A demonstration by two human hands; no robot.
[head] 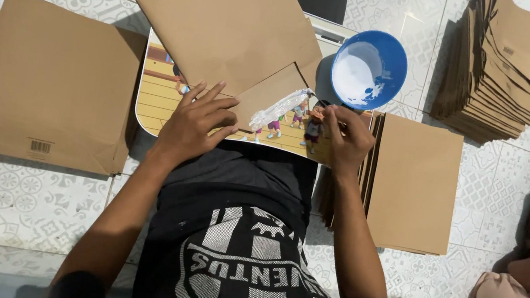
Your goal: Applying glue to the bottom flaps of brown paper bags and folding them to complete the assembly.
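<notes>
- Head view: your left hand, fingers spread flat, pins the brown paper sheet on the picture-printed surface.
- Your right hand is closed around something small at the folded flap; white paste is already smeared along its edge.
- Blue bowl of paste just beyond; stacks of brown paper all around.

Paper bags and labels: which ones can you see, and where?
Brown bag: flat on the cartoon tray, under the left hand.
Flat bag: floor, left; small black barcode label.
Bag stack: top right.
Bag pile: beside the right hand.
</notes>
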